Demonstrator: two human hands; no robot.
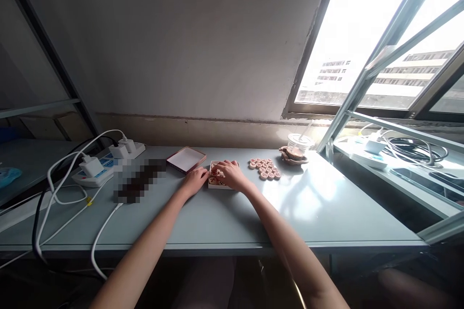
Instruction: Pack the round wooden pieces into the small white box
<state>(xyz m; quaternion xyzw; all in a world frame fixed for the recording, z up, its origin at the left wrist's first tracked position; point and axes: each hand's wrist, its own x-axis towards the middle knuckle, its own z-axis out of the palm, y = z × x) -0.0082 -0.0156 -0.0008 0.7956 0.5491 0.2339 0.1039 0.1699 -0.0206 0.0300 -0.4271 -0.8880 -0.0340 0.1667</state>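
A small open box (224, 186) of round wooden Chinese chess pieces (217, 179) stands on the table in front of me. At its left side is my left hand (195, 181), fingers together and bent against the box's edge. My right hand (232, 176) reaches over the box from the right, its fingers curled down among the pieces; what is under the fingertips is hidden. More Chinese chess pieces (267, 169) lie flat in rows to the right of the box. The box lid (186, 159), its pale inside facing up, lies behind my left hand.
A clear plastic cup (300, 144) with a straw stands in a brown holder (292, 156) at the back right. Power strips (97, 173) with chargers and loose cables (50, 188) occupy the left, beside a blurred-out dark object (139, 183). A metal frame (344, 101) rises at the right.
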